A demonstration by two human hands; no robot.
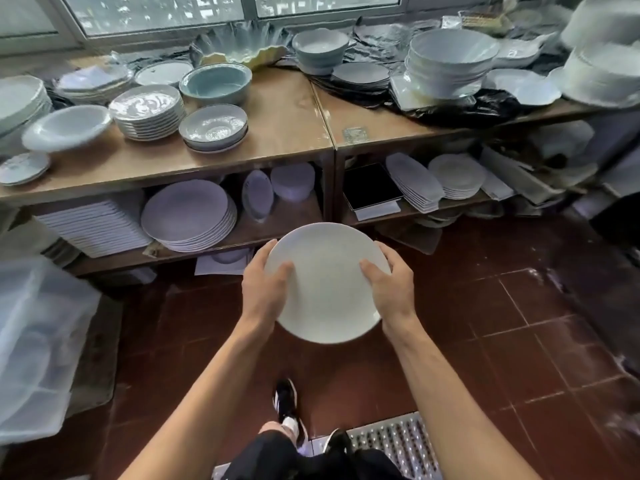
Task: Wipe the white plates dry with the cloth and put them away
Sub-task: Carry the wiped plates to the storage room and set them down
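I hold one round white plate in the air in front of me, above the red tiled floor. My left hand grips its left rim, thumb on the upper face and fingers curled behind. My right hand grips the right rim the same way. A stack of similar white plates sits on the lower shelf, up and to the left of the held plate. No cloth is in view.
Two wooden tables carry stacked bowls and plates, with more stacks on the shelves below. A clear plastic bin stands at the left. A metal floor grate lies by my feet.
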